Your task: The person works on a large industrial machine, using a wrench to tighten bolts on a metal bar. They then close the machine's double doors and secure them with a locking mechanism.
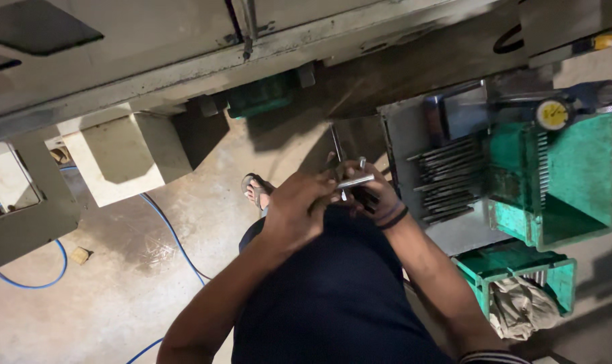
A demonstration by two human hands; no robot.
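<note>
Both hands work one metal rod [355, 180], left hand [294, 210] and right hand [373, 197] fingers closed around it (many rods [447, 178] wait on the tray [404, 131] near its far edge).

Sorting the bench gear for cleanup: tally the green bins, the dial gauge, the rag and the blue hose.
Green bins: 2, a large one and a smaller one below it
Dial gauge with yellow face: 1
Crumpled rag: 1, in the smaller bin
Blue hose on the floor: 1
Total: 5
</note>
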